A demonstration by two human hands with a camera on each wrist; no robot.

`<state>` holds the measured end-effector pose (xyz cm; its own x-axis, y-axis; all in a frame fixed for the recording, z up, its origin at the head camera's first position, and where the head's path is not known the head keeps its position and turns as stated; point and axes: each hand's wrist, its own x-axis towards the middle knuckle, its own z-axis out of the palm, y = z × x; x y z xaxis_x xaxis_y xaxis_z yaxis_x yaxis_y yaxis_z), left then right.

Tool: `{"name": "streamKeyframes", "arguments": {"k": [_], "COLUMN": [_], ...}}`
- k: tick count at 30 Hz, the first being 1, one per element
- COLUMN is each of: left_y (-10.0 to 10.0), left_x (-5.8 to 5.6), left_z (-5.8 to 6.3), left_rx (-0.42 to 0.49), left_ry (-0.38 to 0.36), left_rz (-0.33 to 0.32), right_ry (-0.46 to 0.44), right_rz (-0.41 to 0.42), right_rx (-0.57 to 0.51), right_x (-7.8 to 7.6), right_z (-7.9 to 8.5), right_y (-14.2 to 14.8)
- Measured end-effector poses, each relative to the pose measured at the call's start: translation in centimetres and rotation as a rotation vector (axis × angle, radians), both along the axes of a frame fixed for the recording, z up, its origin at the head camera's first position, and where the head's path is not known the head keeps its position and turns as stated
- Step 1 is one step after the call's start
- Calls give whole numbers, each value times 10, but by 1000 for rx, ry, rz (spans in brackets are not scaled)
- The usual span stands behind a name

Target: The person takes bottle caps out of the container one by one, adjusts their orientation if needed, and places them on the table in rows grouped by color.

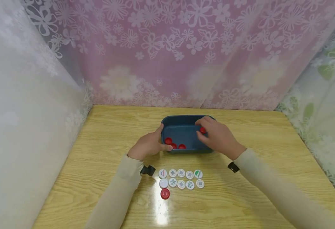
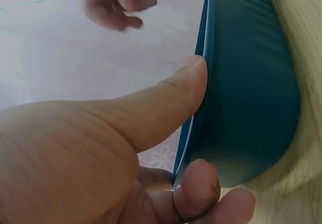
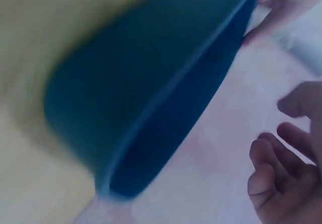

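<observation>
A dark blue plastic bin stands on the table, with several red bottle caps in its near left part. My left hand grips the bin's left end; in the left wrist view the thumb lies on the rim and fingertips bend beneath it. Over the bin's right end is my right hand, its thumb and fingers apart. Another red cap shows between them in the head view; whether it lies in the bin or is falling, I cannot tell. The right wrist view shows loosely bent fingers holding nothing.
Two rows of white bottle caps, some printed, lie on the wooden table in front of the bin. A red cap sits below their left end. Floral curtains hang behind and at both sides.
</observation>
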<state>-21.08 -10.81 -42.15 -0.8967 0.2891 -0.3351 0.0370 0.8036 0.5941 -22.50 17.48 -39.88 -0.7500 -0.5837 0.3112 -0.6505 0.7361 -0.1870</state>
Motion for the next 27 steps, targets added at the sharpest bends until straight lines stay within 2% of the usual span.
{"name": "streamKeyframes", "arguments": {"k": [5,8,11,19,21,25,27], "left_y": [-3,-4,-3,-3,-4,-4,-4], "left_x": [-1,-2,-4,-4,-3,-3,-2], "left_z": [-1,-1,-1,-3,-4,-7,-7], "left_rx": [8,4,-3,-11,-5,9,11], "left_ry": [6,7,6,-14,-12,-2,2], "left_rz": [6,-1,-12,-5,-4,-5,-5], "right_ry": [-181,-300,-402,-508,-510,-532,-560], "right_rz": [-34,-29,-26,-42,-39,-31,-38], "right_rx": [300,460,560,628,626,651,670], "right_x": [-51,-73,-87,-107,-114,-118,-116], "right_z": [5,5,2,-15,-26,-34,-31], "right_y": [6,5,3,-5,-4,-8,-12]}}
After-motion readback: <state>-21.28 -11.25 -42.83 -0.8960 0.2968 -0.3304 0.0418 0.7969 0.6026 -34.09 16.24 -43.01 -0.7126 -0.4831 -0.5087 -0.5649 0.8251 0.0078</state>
